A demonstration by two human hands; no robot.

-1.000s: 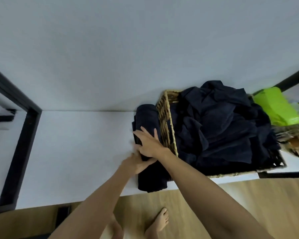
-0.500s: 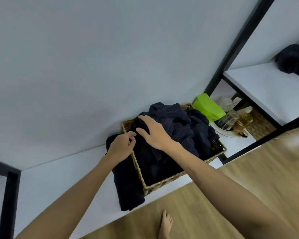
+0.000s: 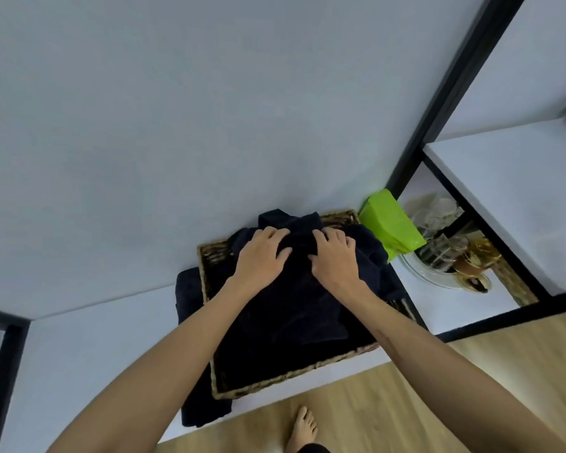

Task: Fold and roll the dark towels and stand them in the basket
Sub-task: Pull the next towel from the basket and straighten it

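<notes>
Both forearms are bare, sleeveless; one bare foot shows.

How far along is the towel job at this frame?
Early. Done: one folded towel lies on the shelf left of the basket, not in it. In hand: the left hand and right hand both grasp the loose pile of dark towels heaped in the basket. Left: no rolled towel stands in it yet.

both arms reaching forward, left hand and right hand palm-down, fingers curled
</notes>
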